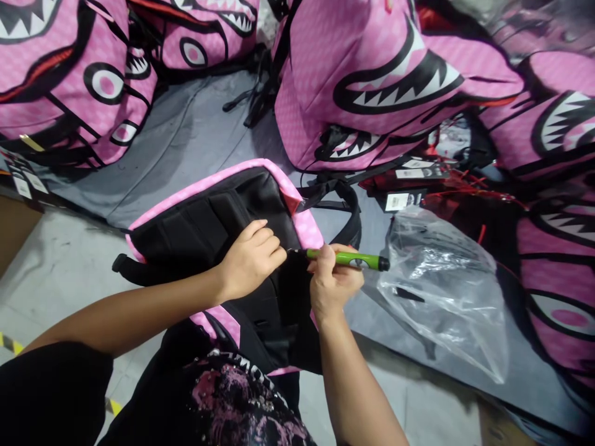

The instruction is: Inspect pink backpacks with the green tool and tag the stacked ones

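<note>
A backpack (242, 204) with pink edges lies with its black padded back panel facing up, against the front of the grey table. My left hand (253, 257) rests over that panel, its fingers curled and pressed together; what they pinch, if anything, is hidden. My right hand (332, 279) is shut around a green marker pen (362, 260) with black ends. The pen lies nearly level, its thin tip pointing left and almost meeting my left fingertips. A black shoulder strap (348, 223) loops up beyond my right hand.
Pink backpacks with shark-mouth prints (372, 80) crowd the back and right of the grey table (186, 118). A clear plastic bag (446, 291) lies right of my right hand. Black tags with white labels (402, 201) lie above it.
</note>
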A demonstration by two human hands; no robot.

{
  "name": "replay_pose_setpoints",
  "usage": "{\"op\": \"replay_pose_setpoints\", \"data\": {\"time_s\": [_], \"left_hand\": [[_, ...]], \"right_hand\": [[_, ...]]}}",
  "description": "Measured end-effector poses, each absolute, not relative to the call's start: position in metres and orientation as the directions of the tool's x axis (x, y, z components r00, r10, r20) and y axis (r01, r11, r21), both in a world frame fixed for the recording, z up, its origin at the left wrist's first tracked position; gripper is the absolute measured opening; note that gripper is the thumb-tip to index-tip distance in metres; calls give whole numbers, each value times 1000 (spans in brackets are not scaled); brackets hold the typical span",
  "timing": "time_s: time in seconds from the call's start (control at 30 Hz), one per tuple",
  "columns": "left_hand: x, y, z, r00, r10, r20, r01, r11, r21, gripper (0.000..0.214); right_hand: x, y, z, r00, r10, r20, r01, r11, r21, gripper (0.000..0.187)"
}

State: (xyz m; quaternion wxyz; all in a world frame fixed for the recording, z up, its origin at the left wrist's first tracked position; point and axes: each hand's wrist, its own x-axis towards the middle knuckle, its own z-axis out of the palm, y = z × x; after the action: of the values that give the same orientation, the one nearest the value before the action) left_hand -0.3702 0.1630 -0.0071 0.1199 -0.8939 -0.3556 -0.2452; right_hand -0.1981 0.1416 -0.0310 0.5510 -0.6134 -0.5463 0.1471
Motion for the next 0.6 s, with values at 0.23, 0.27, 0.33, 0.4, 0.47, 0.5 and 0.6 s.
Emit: {"op": "replay_pose_setpoints", "data": {"time_s": [0.23,0.27,0.33,0.4,0.47,0.5,0.6], "left_hand": [[-372,157,-14,610,569,551,699,-714,-38,14],[-371,157,-14,609,571,551,701,-712,-38,13],[-371,157,-15,605,571,555,704,-709,-37,13],[-371,158,-14,604,564,563,702,-711,-41,13],[-371,159,-14,605,560,566,701,-712,-45,13],[-371,159,-14,607,560,564,700,-713,-45,13],[-371,161,-16,608,567,555,702,-711,-42,14]], "right_hand": [[-196,140,-34,275,837,472,571,252,-781,33],[-196,140,-35,262,839,476,582,256,-772,33],[-196,141,-35,238,839,489,605,265,-750,35],[-194,142,-36,230,842,488,628,255,-735,37],[-192,143,-36,223,852,474,648,234,-725,37],[-191,144,-36,210,858,469,657,232,-718,36],[-190,146,-34,191,865,464,679,225,-699,33]]}}
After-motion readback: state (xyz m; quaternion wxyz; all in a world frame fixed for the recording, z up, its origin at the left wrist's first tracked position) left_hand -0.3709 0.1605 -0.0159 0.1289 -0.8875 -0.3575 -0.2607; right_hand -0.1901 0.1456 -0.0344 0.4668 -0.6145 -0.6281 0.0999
